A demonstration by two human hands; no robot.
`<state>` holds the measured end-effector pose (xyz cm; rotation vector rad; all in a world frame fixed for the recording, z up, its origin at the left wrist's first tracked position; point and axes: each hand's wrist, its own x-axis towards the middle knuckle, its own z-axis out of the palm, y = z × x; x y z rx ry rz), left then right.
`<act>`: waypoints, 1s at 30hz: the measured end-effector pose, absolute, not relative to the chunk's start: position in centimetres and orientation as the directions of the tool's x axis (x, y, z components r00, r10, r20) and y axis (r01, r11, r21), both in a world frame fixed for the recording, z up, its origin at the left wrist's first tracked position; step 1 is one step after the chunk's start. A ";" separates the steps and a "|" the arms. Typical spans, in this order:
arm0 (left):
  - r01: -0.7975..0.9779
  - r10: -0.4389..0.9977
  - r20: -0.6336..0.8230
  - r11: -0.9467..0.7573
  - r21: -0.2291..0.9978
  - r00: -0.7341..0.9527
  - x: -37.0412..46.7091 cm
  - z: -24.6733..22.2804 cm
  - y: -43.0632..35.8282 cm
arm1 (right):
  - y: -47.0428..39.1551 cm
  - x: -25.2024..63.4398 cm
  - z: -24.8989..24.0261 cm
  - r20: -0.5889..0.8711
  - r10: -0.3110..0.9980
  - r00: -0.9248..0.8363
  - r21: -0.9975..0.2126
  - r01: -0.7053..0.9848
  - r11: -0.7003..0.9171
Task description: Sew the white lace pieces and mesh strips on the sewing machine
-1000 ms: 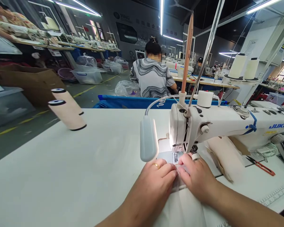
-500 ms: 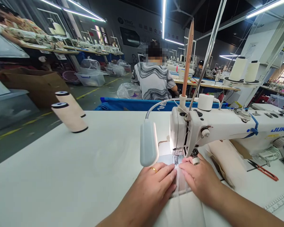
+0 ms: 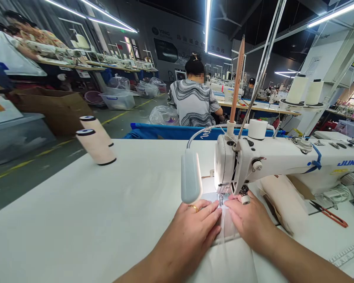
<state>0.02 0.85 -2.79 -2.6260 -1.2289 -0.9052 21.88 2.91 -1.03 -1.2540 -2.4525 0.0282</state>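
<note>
White fabric (image 3: pixel 228 255) lies under the presser foot (image 3: pixel 221 199) of a white sewing machine (image 3: pixel 271 153) and reaches down toward the frame's bottom edge. My left hand (image 3: pixel 194 224), with a ring on one finger, rests on its left side, fingers stretched toward the foot. On the right side my right hand (image 3: pixel 252 216) presses the cloth, thumb and forefinger close to the needle area; what its curled fingers hold is partly hidden by the machine's knob. A grey lamp (image 3: pixel 191 177) hangs just above my left hand.
Two thread cones (image 3: pixel 97 147) stand at the table's (image 3: pixel 120 216) left. Red-handled snips (image 3: pixel 330 214), a clear ruler (image 3: pixel 349 250) and a beige bundle (image 3: pixel 284 200) lie at the right. A person (image 3: pixel 193 94) sits ahead beyond a blue cloth (image 3: pixel 165 131).
The view has shifted slightly, so the cones and lamp appear farther right. Both hands stay on the fabric beside the presser foot, with almost no visible movement.
</note>
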 end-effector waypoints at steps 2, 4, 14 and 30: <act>0.727 0.680 0.538 -0.665 0.168 0.498 0.1 -2.6 0.8 | 2.9 21.9 -1.0 0.313 0.786 -0.533 -0.178 0.780 0.600; 0.729 0.704 0.506 -0.656 0.195 0.498 -0.1 -2.2 0.6 | 2.8 22.0 -1.0 0.304 0.778 -0.549 -0.169 0.773 0.611; 0.625 0.689 0.256 -0.723 0.293 0.678 -2.1 3.0 -2.2 | 0.7 24.8 2.9 0.213 0.656 -0.725 -0.405 0.545 0.734; 0.635 0.690 0.250 -0.723 0.271 0.680 -0.6 1.8 -1.0 | 0.1 24.8 4.1 0.073 0.687 -0.723 -0.403 0.608 0.684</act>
